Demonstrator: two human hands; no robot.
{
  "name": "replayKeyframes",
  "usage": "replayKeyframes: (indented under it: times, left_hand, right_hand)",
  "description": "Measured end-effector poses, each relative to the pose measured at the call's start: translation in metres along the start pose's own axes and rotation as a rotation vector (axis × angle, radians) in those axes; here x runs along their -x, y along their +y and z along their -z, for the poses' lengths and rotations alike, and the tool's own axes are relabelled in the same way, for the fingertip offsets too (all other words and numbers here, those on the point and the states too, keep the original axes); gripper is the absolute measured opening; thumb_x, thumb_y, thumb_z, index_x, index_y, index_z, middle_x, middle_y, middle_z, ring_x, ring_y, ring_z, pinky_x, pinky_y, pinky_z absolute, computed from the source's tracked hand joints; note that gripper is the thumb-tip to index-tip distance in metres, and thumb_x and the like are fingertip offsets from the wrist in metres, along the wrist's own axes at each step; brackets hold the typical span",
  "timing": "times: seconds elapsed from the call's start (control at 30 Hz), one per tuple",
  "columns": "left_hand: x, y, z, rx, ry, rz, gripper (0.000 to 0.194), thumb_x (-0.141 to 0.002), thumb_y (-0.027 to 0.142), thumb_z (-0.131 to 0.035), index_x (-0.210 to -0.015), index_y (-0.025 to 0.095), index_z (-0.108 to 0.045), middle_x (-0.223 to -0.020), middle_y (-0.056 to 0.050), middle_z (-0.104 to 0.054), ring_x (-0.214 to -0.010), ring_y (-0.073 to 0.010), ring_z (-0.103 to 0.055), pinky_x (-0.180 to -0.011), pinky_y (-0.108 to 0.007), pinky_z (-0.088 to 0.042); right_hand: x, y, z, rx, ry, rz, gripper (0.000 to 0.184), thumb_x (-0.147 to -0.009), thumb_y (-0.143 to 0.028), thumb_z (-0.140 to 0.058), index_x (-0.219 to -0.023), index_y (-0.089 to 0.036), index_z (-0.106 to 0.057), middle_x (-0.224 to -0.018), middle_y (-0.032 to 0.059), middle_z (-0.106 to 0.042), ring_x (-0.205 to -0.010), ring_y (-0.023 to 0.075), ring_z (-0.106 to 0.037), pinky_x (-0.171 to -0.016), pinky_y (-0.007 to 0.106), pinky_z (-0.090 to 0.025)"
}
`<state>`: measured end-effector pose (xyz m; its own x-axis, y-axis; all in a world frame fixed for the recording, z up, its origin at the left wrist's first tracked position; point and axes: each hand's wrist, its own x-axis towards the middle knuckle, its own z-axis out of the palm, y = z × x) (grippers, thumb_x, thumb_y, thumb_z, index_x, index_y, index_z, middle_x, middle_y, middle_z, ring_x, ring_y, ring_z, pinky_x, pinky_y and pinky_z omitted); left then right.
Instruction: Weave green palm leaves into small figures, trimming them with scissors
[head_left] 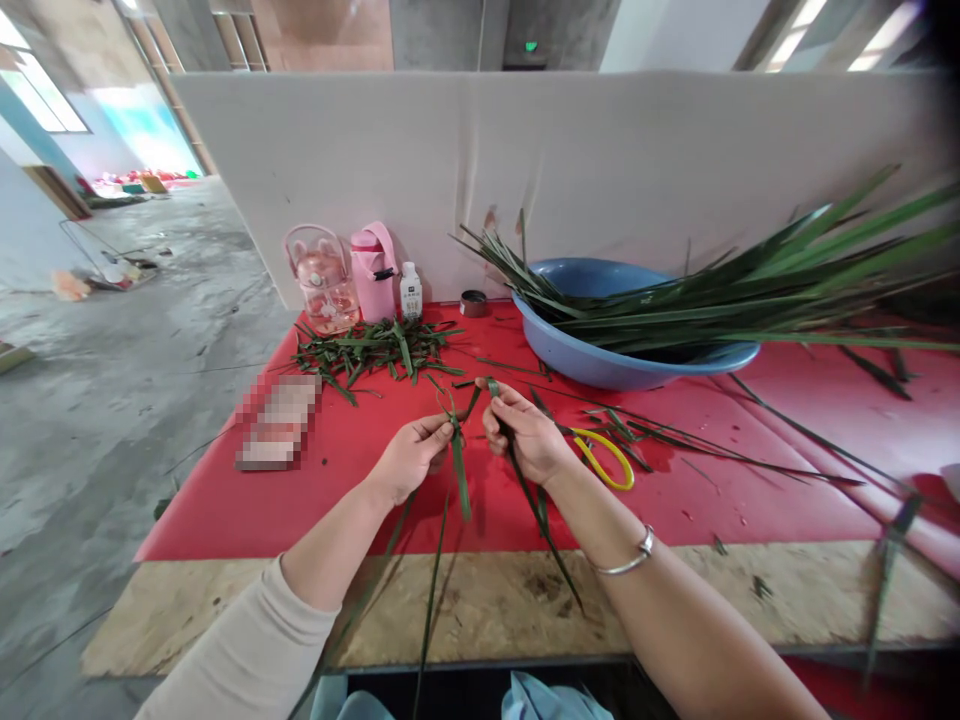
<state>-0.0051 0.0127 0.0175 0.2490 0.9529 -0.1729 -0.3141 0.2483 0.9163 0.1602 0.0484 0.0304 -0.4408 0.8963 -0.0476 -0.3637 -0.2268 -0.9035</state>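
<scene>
My left hand [415, 455] pinches a small woven piece of green leaf strips [460, 470], whose loose ends hang down past the table's front edge. A little to its right, my right hand [527, 430] grips a dark green leaf strip [555, 550] between thumb and fingers; its long tail slants down toward the edge. The strip's upper part runs over toward the woven piece. Beside my right wrist lie scissors with yellow handles [615, 462], their blades partly hidden behind the hand. Both hands are held above the red-covered table [360, 510].
A blue basin [600, 355] full of long leaves stands at the back right. Cut leaf scraps [375, 348] are piled at the back left, before a clear pink bottle [328, 290], a pink flask [373, 275] and a small white bottle [411, 292]. A pale partition [375, 150] rises behind.
</scene>
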Motion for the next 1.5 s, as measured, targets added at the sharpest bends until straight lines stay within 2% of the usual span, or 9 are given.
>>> replayKeyframes:
  times: [0.3, 0.53, 0.67, 0.9, 1.03, 1.2, 1.3, 1.43, 1.5]
  left_hand:
    - [0.000, -0.009, -0.016, -0.037, -0.007, -0.039, 0.032, -0.068, 0.039, -0.066, -0.084, 0.013, -0.056, -0.050, 0.008, -0.037, -0.039, -0.0020, -0.024, -0.038, -0.019, -0.015]
    - [-0.012, -0.010, -0.001, -0.045, 0.116, -0.058, 0.036, -0.067, 0.041, -0.066, -0.087, 0.018, -0.047, -0.048, 0.011, -0.034, -0.036, -0.0025, -0.023, -0.035, -0.016, -0.018]
    - [-0.019, -0.005, 0.015, -0.071, 0.137, -0.045, 0.039, -0.065, 0.041, -0.068, -0.091, 0.018, -0.049, -0.056, 0.008, -0.043, -0.037, -0.0011, -0.024, -0.036, -0.015, -0.017]
    - [-0.015, -0.007, 0.011, -0.105, 0.058, -0.080, 0.039, -0.062, 0.043, -0.070, -0.083, 0.012, -0.060, -0.050, 0.008, -0.039, -0.038, -0.0012, -0.025, -0.037, -0.019, -0.014]
    - [-0.009, -0.007, 0.002, -0.007, 0.035, -0.002, 0.045, -0.059, 0.040, -0.073, -0.091, 0.011, -0.062, -0.050, 0.008, -0.038, -0.038, -0.0009, -0.024, -0.038, -0.019, -0.012]
    - [-0.003, -0.005, -0.004, 0.139, -0.081, 0.044, 0.034, -0.066, 0.039, -0.068, -0.086, 0.014, -0.058, -0.056, 0.004, -0.047, -0.037, -0.0005, -0.024, -0.037, -0.017, -0.012]
    - [-0.002, -0.003, -0.004, 0.179, -0.085, 0.012, 0.029, -0.071, 0.040, -0.063, -0.082, 0.015, -0.053, -0.067, 0.000, -0.056, -0.038, -0.0002, -0.023, -0.036, -0.015, -0.013]
    - [-0.004, -0.003, 0.000, 0.190, -0.031, 0.016, 0.030, -0.069, 0.039, -0.065, -0.078, 0.015, -0.050, -0.068, -0.001, -0.058, -0.038, -0.0005, -0.023, -0.036, -0.014, -0.014]
    - [-0.005, -0.002, 0.002, 0.225, 0.004, 0.003, 0.029, -0.068, 0.036, -0.067, -0.080, 0.016, -0.050, -0.073, -0.001, -0.059, -0.040, -0.0008, -0.025, -0.036, -0.013, -0.016]
  right_hand:
    - [-0.005, 0.020, 0.000, 0.615, 0.143, 0.274, 0.031, -0.084, -0.037, -0.046, -0.108, -0.022, -0.059, -0.054, -0.0032, -0.043, -0.047, 0.0094, -0.036, -0.044, 0.022, -0.031]
    - [-0.011, 0.015, 0.010, 0.183, 0.113, -0.028, 0.026, -0.079, -0.037, -0.050, -0.099, -0.020, -0.056, -0.051, -0.0052, -0.050, -0.039, 0.0085, -0.041, -0.038, 0.021, -0.033]
    - [-0.014, 0.011, 0.019, 0.022, 0.106, -0.067, 0.016, -0.072, -0.028, -0.060, -0.082, -0.016, -0.056, -0.059, -0.0014, -0.059, -0.046, 0.0082, -0.050, -0.046, 0.020, -0.041]
    - [-0.005, 0.000, 0.012, -0.106, -0.034, -0.139, 0.022, -0.073, -0.028, -0.061, -0.093, -0.021, -0.055, -0.060, -0.0049, -0.052, -0.045, 0.0060, -0.044, -0.040, 0.016, -0.035]
    - [-0.004, 0.000, 0.003, -0.031, 0.000, 0.004, 0.031, -0.078, -0.033, -0.057, -0.107, -0.025, -0.052, -0.049, -0.0093, -0.038, -0.035, 0.0043, -0.022, -0.033, 0.016, -0.017]
    - [-0.006, 0.008, 0.002, 0.177, 0.061, -0.001, 0.044, -0.082, -0.055, -0.040, -0.095, -0.018, -0.061, -0.048, -0.0047, -0.043, -0.036, 0.0066, -0.027, -0.035, 0.020, -0.017]
    - [-0.009, 0.008, 0.008, 0.325, 0.266, 0.069, 0.052, -0.081, -0.060, -0.036, -0.080, -0.015, -0.061, -0.057, 0.0009, -0.052, -0.045, 0.0102, -0.041, -0.040, 0.023, -0.031]
    - [-0.005, 0.000, 0.010, 0.669, 0.771, 0.531, 0.033, -0.082, -0.047, -0.045, -0.095, -0.017, -0.052, -0.093, 0.0075, -0.055, -0.076, 0.0162, -0.051, -0.065, 0.029, -0.043]
    - [0.002, -0.005, 0.007, 0.779, 0.858, 0.753, 0.030, -0.085, -0.041, -0.043, -0.103, -0.018, -0.048, -0.105, 0.0108, -0.050, -0.089, 0.0189, -0.050, -0.075, 0.032, -0.042]
